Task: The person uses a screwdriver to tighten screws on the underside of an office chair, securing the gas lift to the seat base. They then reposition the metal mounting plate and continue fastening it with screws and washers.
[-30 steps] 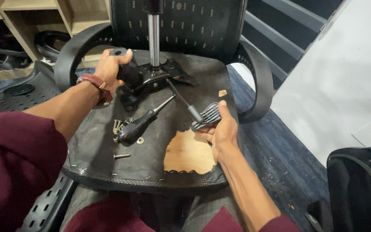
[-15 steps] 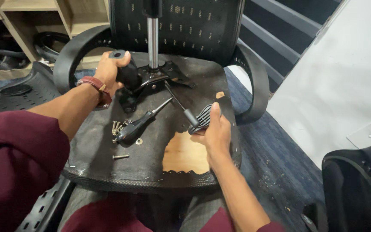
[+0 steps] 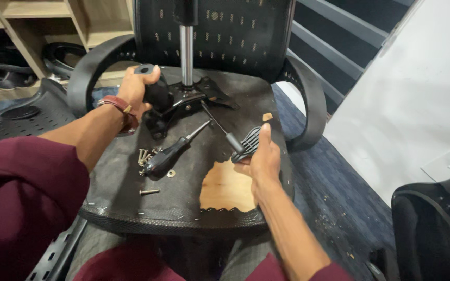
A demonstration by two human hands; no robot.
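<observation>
Upturned chair seat point(image 3: 126, 200), frayed black fabric torn open over bare wood. Left hand point(image 3: 134, 93) grips the black knob point(image 3: 154, 91) beside the chrome gas post point(image 3: 186, 54). Right hand point(image 3: 264, 156) clasps the ribbed grey lever paddle point(image 3: 247, 144). A black-handled screwdriver point(image 3: 170, 152) and loose screws point(image 3: 142, 155) lie left of the paddle.

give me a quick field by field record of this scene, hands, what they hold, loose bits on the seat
setting: upturned black office chair seat across the person's lap, torn cover showing a wood patch
left hand: left hand gripping the black knob on the black metal seat mechanism
right hand: right hand holding the grey ribbed lever paddle at the end of a thin black rod
centre: chrome gas cylinder rising from the mechanism
loose parts: black-handled screwdriver, cluster of silver screws, single screw, washer
</observation>
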